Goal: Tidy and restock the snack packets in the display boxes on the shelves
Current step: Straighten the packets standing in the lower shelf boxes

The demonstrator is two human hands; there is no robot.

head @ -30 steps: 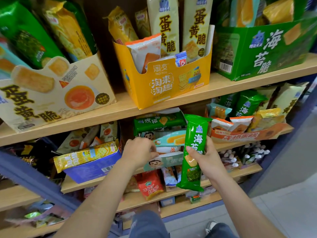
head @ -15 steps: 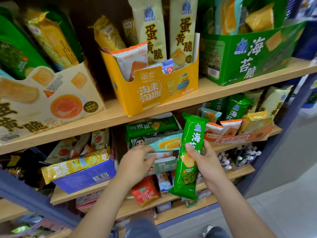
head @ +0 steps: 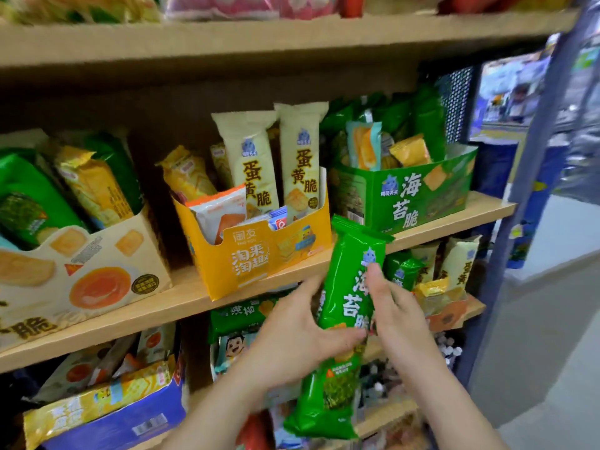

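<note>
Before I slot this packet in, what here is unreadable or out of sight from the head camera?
- Free room in the green cardboard display box: head view, hidden by the packets standing in it.
- Top-shelf goods: head view, motion-blurred and cut by the top edge.
- Fingers of the right hand: head view, behind the tall green foil packet.
</note>
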